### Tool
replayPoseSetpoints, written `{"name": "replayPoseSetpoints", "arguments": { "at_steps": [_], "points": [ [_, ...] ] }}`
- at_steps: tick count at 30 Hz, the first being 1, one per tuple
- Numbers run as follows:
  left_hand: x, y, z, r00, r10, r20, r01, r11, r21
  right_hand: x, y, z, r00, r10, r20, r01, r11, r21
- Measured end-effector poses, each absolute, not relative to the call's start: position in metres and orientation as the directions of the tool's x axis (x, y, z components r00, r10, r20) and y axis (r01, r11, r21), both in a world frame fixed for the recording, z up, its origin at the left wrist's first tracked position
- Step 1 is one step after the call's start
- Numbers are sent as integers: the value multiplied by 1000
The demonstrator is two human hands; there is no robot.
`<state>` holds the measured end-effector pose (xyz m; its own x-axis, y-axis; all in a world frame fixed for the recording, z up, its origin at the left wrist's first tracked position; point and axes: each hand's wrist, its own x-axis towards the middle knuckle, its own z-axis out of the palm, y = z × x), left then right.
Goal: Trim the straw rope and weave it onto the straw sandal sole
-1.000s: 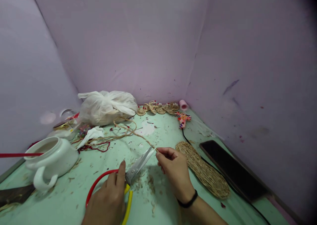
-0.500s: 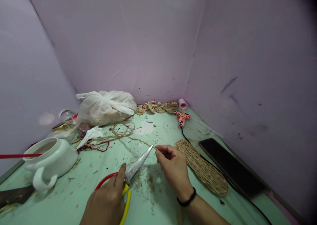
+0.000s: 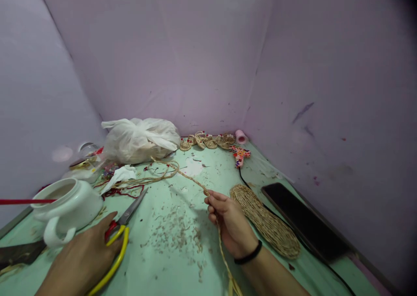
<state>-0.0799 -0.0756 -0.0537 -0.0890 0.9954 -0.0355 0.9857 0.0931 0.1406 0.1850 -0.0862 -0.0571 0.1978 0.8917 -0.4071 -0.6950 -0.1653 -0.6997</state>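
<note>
My left hand (image 3: 86, 254) is at the lower left, its fingers about the red and yellow handles of a pair of scissors (image 3: 132, 210). The blades look closed and point away from me, towards the middle of the table. In a pinch between thumb and fingers, my right hand (image 3: 233, 224) grips a braided straw cord (image 3: 193, 179). From the pinch one length runs away to loops at the back, and another hangs down to the bottom edge. Beside my right wrist lies a woven straw sole (image 3: 265, 222).
A white teapot (image 3: 83, 202) without a lid stands at left, a red stick in its opening. Behind are a white plastic bag (image 3: 140, 139), small woven slippers (image 3: 211, 141) and a pink spool (image 3: 241, 136). A phone (image 3: 302, 220) and a black cable border the right side.
My left hand has carried the scissors left, away from the cord. My right hand has turned and dropped slightly, and the cord's lower length now shows below it.
</note>
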Motion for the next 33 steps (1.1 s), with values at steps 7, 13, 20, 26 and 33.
{"name": "replayPoseSetpoints", "arguments": {
  "at_steps": [7, 13, 20, 26, 33],
  "points": [
    [-58, -73, -33, -54, 993, 106, 982, 33, 186, 180, -90, -61, 84, 911, -404, -734, -217, -643],
    [24, -63, -36, 289, 869, -402, 34, 410, 911, 170, -95, -67, -30, 926, -376, -684, -293, -668],
    [38, -36, -57, 150, 933, -326, -353, 359, 864, 166, -100, -68, -234, 871, -432, -503, -489, -713],
    [36, -50, -58, 180, 941, -287, -210, 322, 923, 161, -102, -74, -175, 949, -262, -359, -309, -881],
    [47, -56, -61, 160, 933, -322, -93, 339, 936, 159, -106, -76, -197, 978, -65, -288, -121, -950]
  ]
}}
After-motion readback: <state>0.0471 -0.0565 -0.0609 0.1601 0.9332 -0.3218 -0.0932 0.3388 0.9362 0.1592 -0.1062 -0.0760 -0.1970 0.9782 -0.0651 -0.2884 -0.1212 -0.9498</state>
